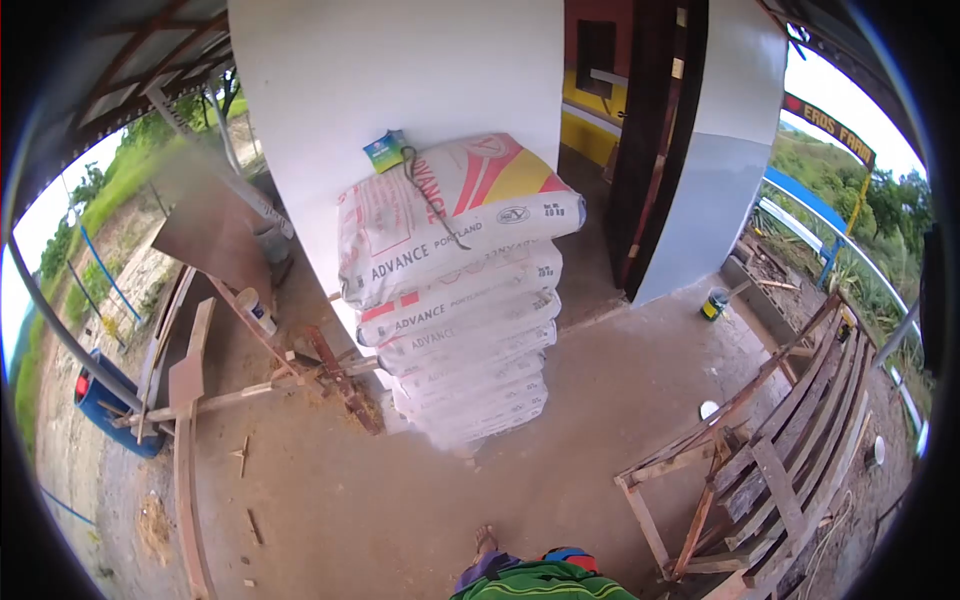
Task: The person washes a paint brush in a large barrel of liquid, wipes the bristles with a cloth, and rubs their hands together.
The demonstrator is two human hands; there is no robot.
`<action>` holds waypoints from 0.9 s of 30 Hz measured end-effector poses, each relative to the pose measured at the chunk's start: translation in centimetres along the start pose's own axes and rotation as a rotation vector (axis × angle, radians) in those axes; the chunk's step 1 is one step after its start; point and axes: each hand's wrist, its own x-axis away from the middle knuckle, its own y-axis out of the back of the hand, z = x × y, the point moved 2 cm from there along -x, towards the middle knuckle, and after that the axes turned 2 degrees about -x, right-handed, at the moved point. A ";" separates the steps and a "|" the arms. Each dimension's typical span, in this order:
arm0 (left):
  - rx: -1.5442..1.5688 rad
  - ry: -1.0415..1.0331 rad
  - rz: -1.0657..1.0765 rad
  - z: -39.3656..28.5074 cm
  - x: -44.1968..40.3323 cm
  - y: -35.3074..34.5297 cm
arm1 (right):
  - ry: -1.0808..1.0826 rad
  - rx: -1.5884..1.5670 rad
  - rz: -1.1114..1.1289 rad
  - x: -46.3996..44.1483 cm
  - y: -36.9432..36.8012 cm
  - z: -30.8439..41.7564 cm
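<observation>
Neither of my hands shows in the head view. A tall stack of cement bags stands against the white wall, its top bag jutting out past those below. On that top bag lie a small green and blue packet and a dark, thin, bent strip. At the bottom edge, green clothing and one bare foot of mine are visible.
A slatted wooden bench stands at the right, near a small green can. Planks and a blue barrel are at the left. Behind the stack, a dark door stands open.
</observation>
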 end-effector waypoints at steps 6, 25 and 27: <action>-0.084 -0.040 0.011 -13.9 -4.7 4.2 | -0.390 -0.249 0.087 4.7 -2.2 1.2; -0.336 -0.315 0.244 -41.6 -10.6 -12.1 | 0.250 -0.732 -0.251 -12.4 7.7 29.2; -0.383 -0.162 0.238 -41.0 -12.2 -14.7 | 0.240 -0.824 -0.310 -14.2 10.2 30.7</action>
